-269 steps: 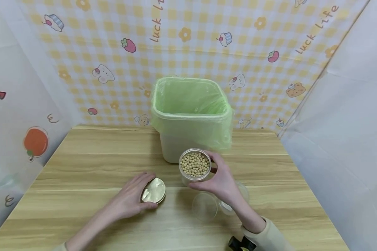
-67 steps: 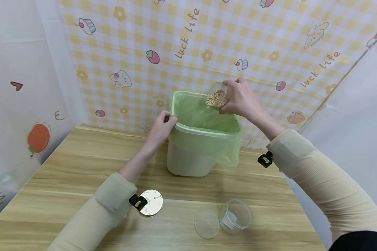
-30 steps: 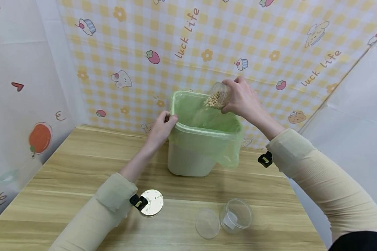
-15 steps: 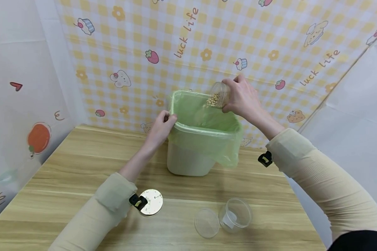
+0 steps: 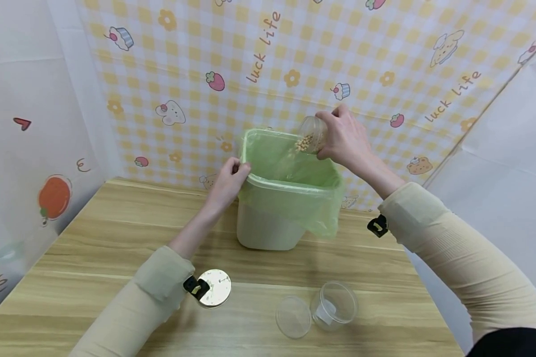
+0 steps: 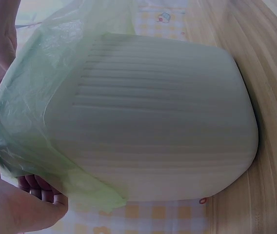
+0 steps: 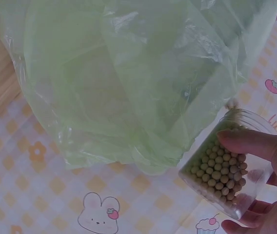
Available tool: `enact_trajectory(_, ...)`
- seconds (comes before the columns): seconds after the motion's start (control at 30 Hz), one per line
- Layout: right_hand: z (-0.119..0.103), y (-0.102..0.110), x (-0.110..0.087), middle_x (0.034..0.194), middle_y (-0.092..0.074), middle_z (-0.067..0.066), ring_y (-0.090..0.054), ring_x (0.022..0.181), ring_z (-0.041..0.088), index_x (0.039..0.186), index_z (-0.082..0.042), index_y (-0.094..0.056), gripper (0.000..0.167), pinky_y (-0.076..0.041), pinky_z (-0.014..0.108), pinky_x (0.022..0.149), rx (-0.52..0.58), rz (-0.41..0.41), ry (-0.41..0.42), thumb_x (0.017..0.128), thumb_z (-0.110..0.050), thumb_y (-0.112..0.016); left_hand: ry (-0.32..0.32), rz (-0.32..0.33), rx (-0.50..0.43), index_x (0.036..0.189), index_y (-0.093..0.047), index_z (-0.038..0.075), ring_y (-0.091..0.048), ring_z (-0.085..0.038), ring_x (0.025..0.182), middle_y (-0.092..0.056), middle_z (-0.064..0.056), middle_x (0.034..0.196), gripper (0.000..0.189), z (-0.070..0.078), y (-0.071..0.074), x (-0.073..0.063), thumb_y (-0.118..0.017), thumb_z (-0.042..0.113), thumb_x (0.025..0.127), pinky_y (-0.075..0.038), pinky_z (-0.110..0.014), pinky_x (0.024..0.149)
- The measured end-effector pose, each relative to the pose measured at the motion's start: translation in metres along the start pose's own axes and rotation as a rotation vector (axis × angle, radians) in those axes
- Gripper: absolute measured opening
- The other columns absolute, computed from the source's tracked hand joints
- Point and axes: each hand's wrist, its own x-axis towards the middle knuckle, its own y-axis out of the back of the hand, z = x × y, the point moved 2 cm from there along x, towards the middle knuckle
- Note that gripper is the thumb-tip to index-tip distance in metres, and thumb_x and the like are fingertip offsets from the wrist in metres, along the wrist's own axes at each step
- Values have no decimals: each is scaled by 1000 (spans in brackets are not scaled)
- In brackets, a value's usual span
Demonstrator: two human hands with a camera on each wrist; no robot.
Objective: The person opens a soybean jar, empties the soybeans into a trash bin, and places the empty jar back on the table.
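Note:
My right hand [image 5: 346, 139] grips a clear plastic jar [image 5: 318, 130], tilted mouth-down to the left over a pale waste bin [image 5: 268, 230]. Pale beans, like soybeans [image 5: 303, 144], spill from its mouth into the green bin liner [image 5: 290, 203]. The right wrist view shows the beans [image 7: 219, 170] still lying along the lower side, with the thumb and fingers around the wall. At the bin's left rim, my left hand [image 5: 228, 183] pinches the edge and the liner; in the left wrist view the left hand's [image 6: 21, 204] curled fingers are partly behind the plastic.
A round metallic lid [image 5: 216, 288] lies on the wooden table [image 5: 129, 238] by the left cuff. Toward the front right stand a clear tub [image 5: 341, 307] with something white inside and a clear flat disc [image 5: 293, 317]. A patterned cloth [image 5: 183, 74] hangs behind the bin.
Earlier the jar stood upright, full, near the table, and my left hand was at the metallic lid. Now that hand is at the bin rim, the jar is tipped, and fewer beans remain in it.

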Motion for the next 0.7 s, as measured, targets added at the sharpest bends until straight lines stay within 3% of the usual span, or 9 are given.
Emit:
enact_trajectory(0.43,-3,-2,-1,126,-48,23,-49,104,38,147,-13,-52,87,-48,58,84,-33,3,28,68,-5,-87,0,-7,-7,102,-49,12,-42,-19,83,-43,-2,91,25,0,0,0,-50,37,102,-38,-29,72)
enact_trajectory(0.7,-3,-2,-2,128,-48,24,-51,110,41,147,-13,-53,88,-48,62,91,-35,19,44,67,-5,-89,2,-3,-11,100,-49,13,-42,-19,82,-42,-2,90,25,1,0,-1,-50,38,102,-38,-29,71)
